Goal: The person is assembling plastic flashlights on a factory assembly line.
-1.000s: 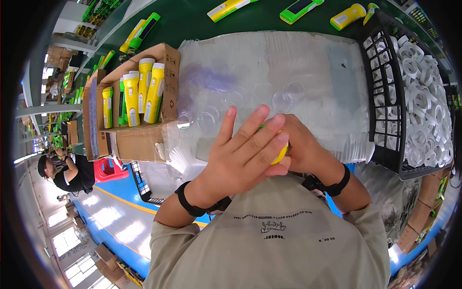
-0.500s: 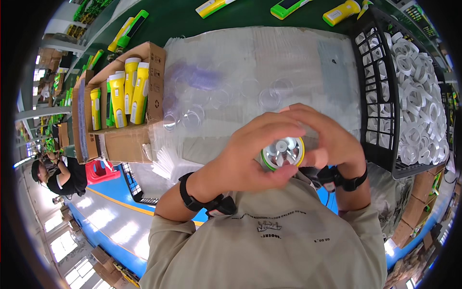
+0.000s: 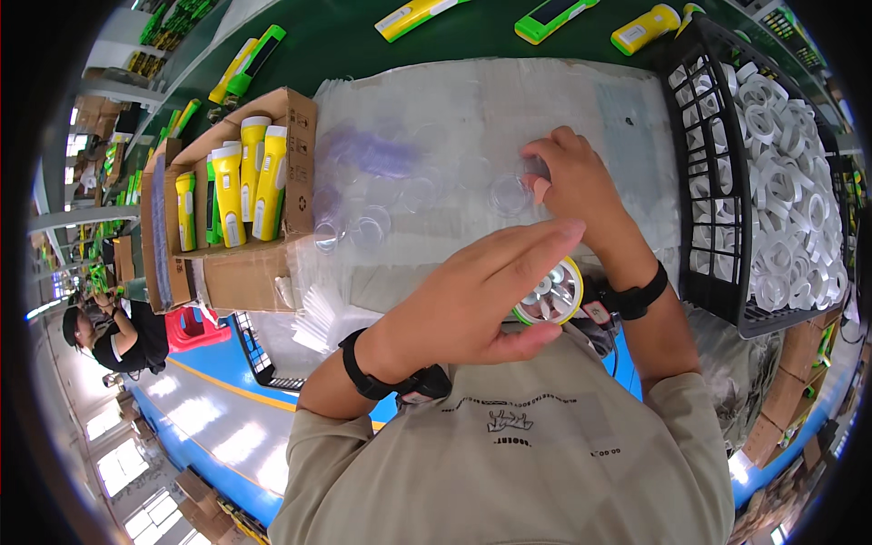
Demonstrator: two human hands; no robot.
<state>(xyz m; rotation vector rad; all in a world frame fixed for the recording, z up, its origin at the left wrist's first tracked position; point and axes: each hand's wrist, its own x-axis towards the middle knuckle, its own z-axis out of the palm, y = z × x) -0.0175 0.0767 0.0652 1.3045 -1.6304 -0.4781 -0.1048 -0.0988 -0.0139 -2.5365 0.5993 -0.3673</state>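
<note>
My left hand [image 3: 472,295] is closed around a flashlight, its head [image 3: 556,292] facing up with a shiny reflector, small round lamps and a yellow-green rim. The rest of its body is hidden behind my hand. Farther out over the work surface, my right hand [image 3: 581,182] pinches the edge of a clear round plastic lens [image 3: 534,169]. Another clear lens [image 3: 509,194] lies just left of those fingertips. More loose lenses [image 3: 371,227] and a purplish stack of discs [image 3: 381,156] lie to the left on the plastic-covered cardboard [image 3: 454,100].
At left, a cardboard box [image 3: 300,168] holds several yellow and green flashlights. A black crate [image 3: 718,295] full of white rings [image 3: 781,191] stands at right. More flashlights [image 3: 554,18] lie along the green far surface. A person [image 3: 127,331] works at far left, near a red stool [image 3: 195,329].
My right hand has left the flashlight head and moved away to the loose clear lenses, taking hold of one. My left hand keeps the flashlight close to my body.
</note>
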